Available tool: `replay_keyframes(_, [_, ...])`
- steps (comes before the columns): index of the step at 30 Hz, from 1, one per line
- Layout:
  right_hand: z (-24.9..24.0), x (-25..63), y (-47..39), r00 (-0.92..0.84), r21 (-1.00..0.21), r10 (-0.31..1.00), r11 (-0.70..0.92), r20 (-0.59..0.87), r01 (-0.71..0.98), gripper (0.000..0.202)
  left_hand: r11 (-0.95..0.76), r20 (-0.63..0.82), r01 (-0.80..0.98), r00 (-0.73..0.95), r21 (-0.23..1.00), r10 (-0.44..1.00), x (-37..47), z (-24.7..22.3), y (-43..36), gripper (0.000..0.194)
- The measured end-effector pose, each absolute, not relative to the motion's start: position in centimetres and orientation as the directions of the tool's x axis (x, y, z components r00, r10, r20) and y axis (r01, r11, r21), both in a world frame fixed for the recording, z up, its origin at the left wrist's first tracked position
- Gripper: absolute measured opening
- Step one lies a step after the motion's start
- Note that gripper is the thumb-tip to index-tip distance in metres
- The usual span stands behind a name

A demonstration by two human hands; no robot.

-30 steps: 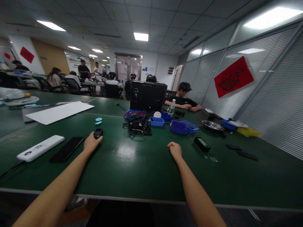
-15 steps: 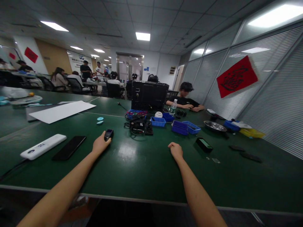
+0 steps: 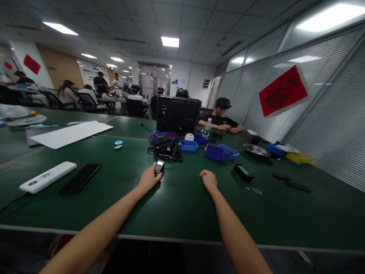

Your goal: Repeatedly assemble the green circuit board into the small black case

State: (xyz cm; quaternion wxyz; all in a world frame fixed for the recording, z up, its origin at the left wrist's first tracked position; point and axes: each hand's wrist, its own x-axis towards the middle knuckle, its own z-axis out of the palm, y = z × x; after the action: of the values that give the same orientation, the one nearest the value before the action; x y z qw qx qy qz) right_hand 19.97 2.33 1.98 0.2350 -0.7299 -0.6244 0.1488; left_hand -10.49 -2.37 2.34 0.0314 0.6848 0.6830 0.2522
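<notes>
My left hand (image 3: 148,178) is closed around a small black handheld device (image 3: 159,166) with a pale lit screen and buttons below it. The device is tilted up, just above or on the green table (image 3: 176,205); I cannot tell which. My right hand (image 3: 209,180) rests on the table with its fingers curled in, and nothing shows in it. To its right lies an open black box (image 3: 243,172) with a green inside. Beyond the device sits a black boxy unit with cables (image 3: 164,151).
To the left lie a white power strip (image 3: 48,177), a black flat slab (image 3: 80,178) and a white sheet (image 3: 71,134). Farther back are blue bins (image 3: 188,145), a ball (image 3: 189,137), a bottle (image 3: 207,127), a monitor (image 3: 178,114) and a metal bowl (image 3: 256,150). A person (image 3: 221,114) sits across the table.
My left hand has moved right with the device, towards the table's middle, and the device's screen now shows bright. My right hand stays in about the same place.
</notes>
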Motion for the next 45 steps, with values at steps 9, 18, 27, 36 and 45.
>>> replay_keyframes(9, [1.6, 19.9, 2.6, 0.176, -0.515, 0.980, -0.105, 0.089, 0.850, 0.030, -0.264, 0.374, 0.862, 0.095, 0.433, 0.923, -3.1, 1.2, -1.6, 0.068])
replay_keyframes(18, [2.0, 18.2, 1.9, 0.134, -0.493, 0.984, -0.058, 0.120, 0.868, 0.027, -0.386, 0.451, 0.758, 0.136, 0.526, 0.882, 1.5, 0.2, -2.0, 0.085])
replay_keyframes(27, [1.7, 17.6, 2.4, 0.086, -0.671, 0.985, 0.038, 0.152, 0.740, 0.031, -0.472, 0.369, 0.717, 0.312, 0.513, 0.875, 2.5, -0.6, -2.1, 0.084])
replay_keyframes(36, [2.4, 14.2, -0.2, 0.028, -0.504, 0.985, 0.064, 0.173, 0.861, 0.066, -0.400, 0.387, 0.904, 0.319, 0.148, 0.865, 1.7, -0.2, -2.8, 0.075])
replay_keyframes(45, [3.9, 16.5, 0.3, 0.186, -0.339, 0.976, -0.137, 0.115, 0.931, 0.053, -0.361, 0.395, 0.926, 0.292, 0.112, 0.871, 0.7, 1.1, -3.3, 0.071])
